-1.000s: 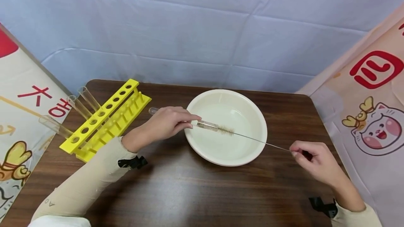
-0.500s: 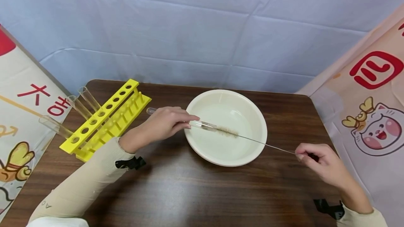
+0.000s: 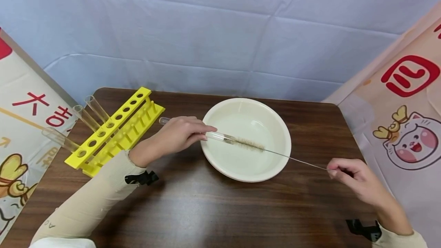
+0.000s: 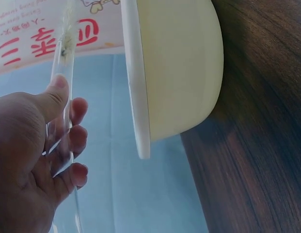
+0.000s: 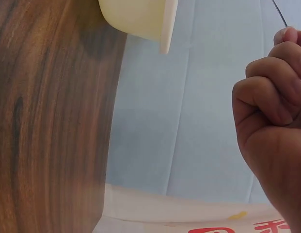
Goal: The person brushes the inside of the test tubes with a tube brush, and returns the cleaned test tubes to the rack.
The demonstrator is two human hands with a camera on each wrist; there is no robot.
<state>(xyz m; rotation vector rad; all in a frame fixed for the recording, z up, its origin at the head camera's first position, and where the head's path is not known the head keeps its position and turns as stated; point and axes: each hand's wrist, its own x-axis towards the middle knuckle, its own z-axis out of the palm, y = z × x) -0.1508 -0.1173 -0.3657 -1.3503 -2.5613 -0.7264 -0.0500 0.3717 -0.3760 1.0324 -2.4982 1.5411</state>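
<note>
My left hand grips a clear glass test tube whose open end points right, over the basin's left side. In the left wrist view, thumb and fingers wrap round the tube. The pale bristles of a test tube brush stand mostly outside the mouth, their tip still at or just inside it. Out to the right, my right hand pinches the far end of the brush's thin wire. In the right wrist view that hand has its fingers curled, with the twisted wire emerging at the top.
Beneath the tube and brush stands a round cream basin on the dark wooden table. A yellow test tube rack at the left holds several-holed rows, with three glass tubes leaning in it. Cloth backdrops surround the table.
My right hand has moved right and slightly down, drawing the brush further out of the tube. More bristles show outside the mouth. My left hand has shifted only slightly left.
</note>
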